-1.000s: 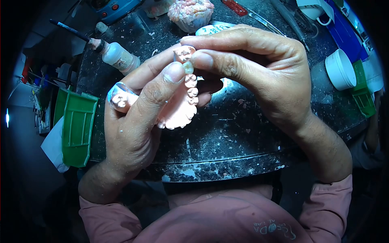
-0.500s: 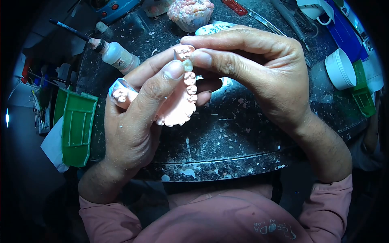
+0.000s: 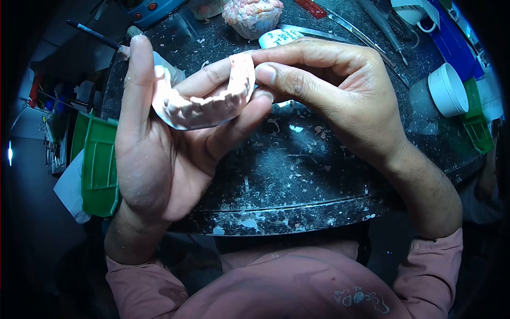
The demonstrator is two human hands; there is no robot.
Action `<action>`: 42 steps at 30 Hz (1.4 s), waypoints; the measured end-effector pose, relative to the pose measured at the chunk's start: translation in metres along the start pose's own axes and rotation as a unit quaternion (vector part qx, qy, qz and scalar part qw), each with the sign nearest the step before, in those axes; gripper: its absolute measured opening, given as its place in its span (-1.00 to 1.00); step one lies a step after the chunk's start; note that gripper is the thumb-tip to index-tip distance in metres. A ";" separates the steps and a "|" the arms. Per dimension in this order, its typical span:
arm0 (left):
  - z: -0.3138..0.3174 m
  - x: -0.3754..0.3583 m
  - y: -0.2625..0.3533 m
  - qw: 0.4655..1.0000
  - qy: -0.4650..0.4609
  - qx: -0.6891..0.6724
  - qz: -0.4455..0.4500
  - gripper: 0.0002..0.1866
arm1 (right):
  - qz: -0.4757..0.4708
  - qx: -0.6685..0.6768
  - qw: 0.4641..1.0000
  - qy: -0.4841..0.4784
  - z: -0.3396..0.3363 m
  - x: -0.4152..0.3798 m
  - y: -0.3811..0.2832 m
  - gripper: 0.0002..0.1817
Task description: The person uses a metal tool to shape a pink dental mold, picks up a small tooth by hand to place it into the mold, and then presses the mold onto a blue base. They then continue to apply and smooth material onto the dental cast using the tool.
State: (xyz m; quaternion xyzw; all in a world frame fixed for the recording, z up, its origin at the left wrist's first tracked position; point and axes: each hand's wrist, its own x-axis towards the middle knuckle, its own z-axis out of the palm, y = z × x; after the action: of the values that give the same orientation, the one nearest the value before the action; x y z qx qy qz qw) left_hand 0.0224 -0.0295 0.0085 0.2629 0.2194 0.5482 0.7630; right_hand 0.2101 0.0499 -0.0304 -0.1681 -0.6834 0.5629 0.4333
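Note:
A pale pink dental cast (image 3: 204, 112), a horseshoe arch with a row of teeth, is tilted up over the bench. My left hand (image 3: 159, 149) cradles it palm up, with fingers behind and below the arch and the thumb raised beside its left end. At the right end of the arch, my right hand (image 3: 353, 93) pinches the cast between thumb and index finger, its other fingers curled behind. The small tooth-coloured crown is out of sight from this angle.
Behind my left hand stands a bottle (image 3: 170, 69). A plaster-crusted bowl (image 3: 252, 18), a labelled white piece (image 3: 280, 38) and metal tools (image 3: 353, 29) lie along the back. On the right is a white tub (image 3: 448, 90); a green tray (image 3: 100, 165) sits left.
The cast has turned from its biting surface facing me to a more upright view of the arch. My left thumb has lifted off it and swung left; the right hand stays at its end.

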 end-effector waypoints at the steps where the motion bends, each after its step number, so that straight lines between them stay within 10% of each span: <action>1: 0.000 -0.001 -0.001 1.000 0.001 0.000 -0.001 -0.07 | 0.009 -0.004 1.000 -0.002 -0.001 0.000 -0.001 -0.76; 10: 0.009 0.000 -0.004 1.000 0.017 0.001 0.008 -0.07 | 0.009 -0.018 1.000 -0.006 -0.003 0.001 0.001 -0.76; 17: 0.002 0.007 0.000 0.963 0.108 0.246 -0.027 -0.01 | -0.039 -0.095 0.995 0.014 -0.015 0.010 -0.009 -0.66; 21: 0.004 0.005 0.000 0.943 0.055 0.298 -0.138 0.25 | 0.152 -0.001 0.975 -0.163 -0.005 0.003 -0.024 -0.70; 32: -0.001 0.013 -0.010 0.940 0.069 0.301 -0.145 0.11 | 0.072 -0.026 0.982 -0.171 -0.016 0.012 -0.020 -0.67; 37: -0.020 0.024 0.025 0.800 0.167 0.534 0.216 -0.81 | 0.036 0.017 0.996 0.076 -0.066 0.034 -0.037 -0.62; 39: -0.020 0.029 0.015 0.737 0.150 0.601 0.269 -0.81 | 0.092 0.100 0.986 0.099 -0.086 0.038 -0.035 -0.54; 42: 0.005 0.041 -0.007 0.448 0.051 0.861 0.237 -0.55 | 0.182 0.196 0.962 0.060 -0.102 0.041 -0.028 -0.46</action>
State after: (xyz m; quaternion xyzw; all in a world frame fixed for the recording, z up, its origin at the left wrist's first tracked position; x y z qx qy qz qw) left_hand 0.0430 0.0064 0.0053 0.7985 0.5467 0.2508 -0.0255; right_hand 0.2743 0.1340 0.0110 -0.2345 -0.4901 0.7441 0.3887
